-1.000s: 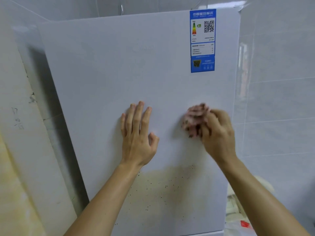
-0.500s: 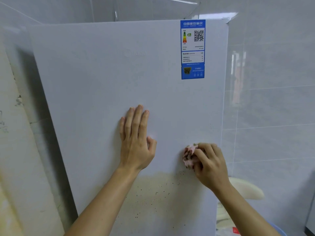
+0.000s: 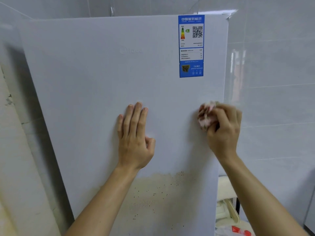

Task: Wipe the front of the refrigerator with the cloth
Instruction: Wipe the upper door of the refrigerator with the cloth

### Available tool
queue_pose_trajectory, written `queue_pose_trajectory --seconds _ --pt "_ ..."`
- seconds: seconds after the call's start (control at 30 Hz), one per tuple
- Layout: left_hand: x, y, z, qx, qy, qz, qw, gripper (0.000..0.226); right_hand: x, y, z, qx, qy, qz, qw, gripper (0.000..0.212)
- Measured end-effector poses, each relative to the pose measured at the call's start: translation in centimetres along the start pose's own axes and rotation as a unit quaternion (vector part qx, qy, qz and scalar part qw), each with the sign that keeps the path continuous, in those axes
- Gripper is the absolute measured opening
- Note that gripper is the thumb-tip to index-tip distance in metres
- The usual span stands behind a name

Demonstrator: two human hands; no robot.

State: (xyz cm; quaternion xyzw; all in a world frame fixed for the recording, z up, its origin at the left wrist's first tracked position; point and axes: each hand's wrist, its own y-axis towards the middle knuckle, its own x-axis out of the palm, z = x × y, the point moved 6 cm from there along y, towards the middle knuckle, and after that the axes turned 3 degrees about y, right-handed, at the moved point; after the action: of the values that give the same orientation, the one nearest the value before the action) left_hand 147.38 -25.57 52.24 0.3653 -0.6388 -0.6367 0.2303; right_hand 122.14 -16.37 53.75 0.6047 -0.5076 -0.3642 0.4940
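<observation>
On the refrigerator (image 3: pixel 102 82), left hand (image 3: pixel 134 138) lies flat; right hand (image 3: pixel 223 130) grips cloth (image 3: pixel 207 114).

A blue energy label (image 3: pixel 191 46) hangs well above the right hand (image 3: pixel 223 132). Glossy grey wall tiles (image 3: pixel 272 82) spread to its right. Below that wrist sit a cream plastic object (image 3: pixel 225 188) and a red-and-white wrapper (image 3: pixel 239 231). A scuffed pale wall (image 3: pixel 15 150) stands far left of the left hand (image 3: pixel 134 138).

1. The refrigerator (image 3: pixel 102 86) stands between a wall (image 3: pixel 15 159) on its left and a tiled wall (image 3: pixel 276 99) on its right.
2. A label (image 3: pixel 191 46) sits at the door's upper right.
3. The left hand (image 3: pixel 134 138) lies flat on the door near its middle.
4. The right hand (image 3: pixel 225 132) holds the cloth (image 3: pixel 207 116) against the door by its right edge, below the label, apart from the left hand.
5. A stained patch (image 3: pixel 153 189) lies on the door below both hands.
</observation>
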Motion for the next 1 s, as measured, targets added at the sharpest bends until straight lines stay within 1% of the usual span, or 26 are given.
queue_pose_trajectory --seconds 0.13,0.23,0.3,0.43,0.5,0.57,0.67,0.7,0.77,0.9,1.0 --pt "-0.1 0.1 0.0 0.000 0.001 0.000 1.000 0.086 -0.3 -10.0 1.8 0.009 -0.043 -0.058 0.997 0.036" --pt "-0.3 0.2 0.0 0.000 0.000 -0.004 1.000 0.086 -0.1 -12.0 2.0 0.046 -0.035 -0.091 0.994 0.033" --pt "-0.3 0.2 0.0 -0.002 -0.002 -0.010 1.000 0.085 0.2 -10.4 1.1 0.067 -0.012 -0.090 0.994 0.030" --pt "-0.5 0.3 -0.3 0.009 -0.006 -0.021 1.000 0.087 0.8 -3.7 -1.6 0.064 0.035 -0.052 0.996 0.029" --pt "-0.6 0.3 -0.6 0.017 -0.008 -0.029 0.999 0.088 1.2 0.7 -2.6 0.067 0.058 -0.022 0.996 0.033" --pt "-0.9 0.2 -1.1 0.019 -0.007 -0.033 0.999 0.086 1.6 4.4 -3.4 0.063 0.072 0.004 0.995 0.042" --pt "-1.4 0.1 -2.2 0.019 0.000 -0.032 0.999 0.082 2.3 6.0 -4.5 0.057 0.074 0.029 0.995 0.051" --pt "-1.5 0.1 -2.6 0.021 0.002 -0.031 0.999 0.080 2.6 5.3 -4.8 0.048 0.071 0.027 0.996 0.051" --pt "-1.8 -0.1 -3.2 0.014 0.007 -0.027 1.000 0.078 3.6 2.2 -5.8 0.003 0.070 0.000 0.998 0.047" --pt "-2.2 -0.2 -4.3 -0.003 0.015 -0.026 1.000 0.077 5.4 -6.6 -8.4 -0.117 0.068 -0.097 0.986 0.029" --pt "-2.6 -0.2 -5.5 -0.008 0.018 -0.036 0.999 0.076 5.7 -8.8 -9.3 -0.167 0.070 -0.163 0.970 0.023"
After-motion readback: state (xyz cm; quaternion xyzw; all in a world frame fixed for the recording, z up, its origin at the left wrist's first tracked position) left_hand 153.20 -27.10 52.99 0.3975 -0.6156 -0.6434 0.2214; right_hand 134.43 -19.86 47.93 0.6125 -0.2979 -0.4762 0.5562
